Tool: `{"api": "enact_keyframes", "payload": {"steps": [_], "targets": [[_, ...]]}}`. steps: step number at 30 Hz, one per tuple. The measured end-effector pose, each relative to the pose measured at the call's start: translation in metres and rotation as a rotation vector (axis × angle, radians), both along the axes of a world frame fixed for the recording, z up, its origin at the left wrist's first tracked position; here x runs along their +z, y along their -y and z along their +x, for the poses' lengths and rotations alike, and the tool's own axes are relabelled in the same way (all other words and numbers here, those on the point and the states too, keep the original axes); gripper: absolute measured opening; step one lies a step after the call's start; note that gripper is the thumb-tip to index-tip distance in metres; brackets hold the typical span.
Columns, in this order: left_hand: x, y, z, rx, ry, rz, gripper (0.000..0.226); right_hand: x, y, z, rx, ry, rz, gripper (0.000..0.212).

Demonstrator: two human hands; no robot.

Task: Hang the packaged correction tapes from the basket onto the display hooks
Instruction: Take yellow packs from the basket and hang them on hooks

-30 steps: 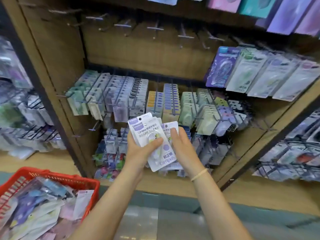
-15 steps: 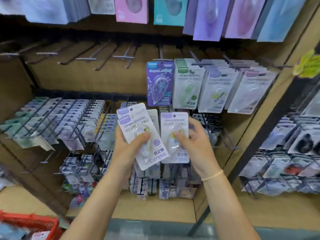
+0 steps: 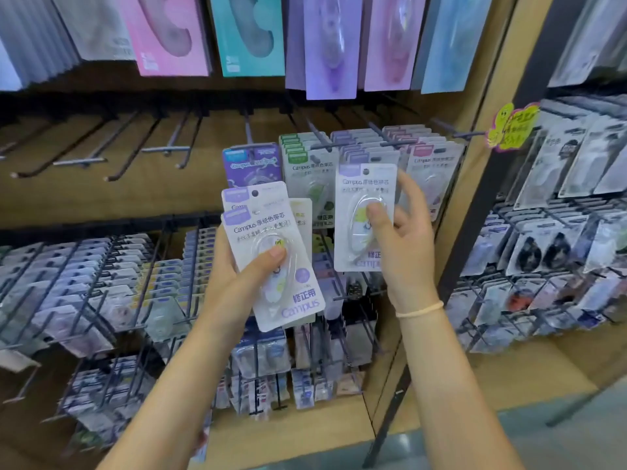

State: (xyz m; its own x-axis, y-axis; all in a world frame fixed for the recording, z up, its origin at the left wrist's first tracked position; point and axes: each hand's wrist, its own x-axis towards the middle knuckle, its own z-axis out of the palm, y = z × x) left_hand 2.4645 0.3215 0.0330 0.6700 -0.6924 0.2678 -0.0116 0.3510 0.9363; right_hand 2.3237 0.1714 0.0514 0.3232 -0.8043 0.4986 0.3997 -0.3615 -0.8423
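My left hand (image 3: 237, 283) grips a small stack of packs (image 3: 271, 256) (thumb across); my right hand (image 3: 403, 232) pinches one pack (image 3: 364, 215) just before the filled hooks (image 3: 356, 142)

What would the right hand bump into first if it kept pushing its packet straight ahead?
Probably the hanging purple-label packets right behind the single packet that the right hand holds. The packet would touch them before the fingers do. Depth is hard to judge from this one view.
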Motion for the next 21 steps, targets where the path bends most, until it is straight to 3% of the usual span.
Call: {"api": "enact_keyframes", "payload": {"steps": [3, 9, 14, 21], "targets": [[0.001, 0.011, -0.006, -0.041, 0.015, 0.005, 0.066, 0.006, 0.015, 0.0, -0.083, -0.05, -0.073, 0.051], [0.002, 0.019, -0.011, -0.053, 0.009, 0.002, 0.072, 0.008, 0.024, 0.0, -0.159, -0.154, -0.129, 0.021], [0.003, 0.023, -0.014, -0.045, 0.006, -0.001, 0.057, 0.014, 0.022, -0.003, -0.165, -0.132, -0.122, 0.019], [0.003, 0.026, -0.02, -0.049, 0.008, 0.023, 0.059, 0.016, 0.039, 0.004, -0.119, -0.25, -0.16, 0.025]]}}
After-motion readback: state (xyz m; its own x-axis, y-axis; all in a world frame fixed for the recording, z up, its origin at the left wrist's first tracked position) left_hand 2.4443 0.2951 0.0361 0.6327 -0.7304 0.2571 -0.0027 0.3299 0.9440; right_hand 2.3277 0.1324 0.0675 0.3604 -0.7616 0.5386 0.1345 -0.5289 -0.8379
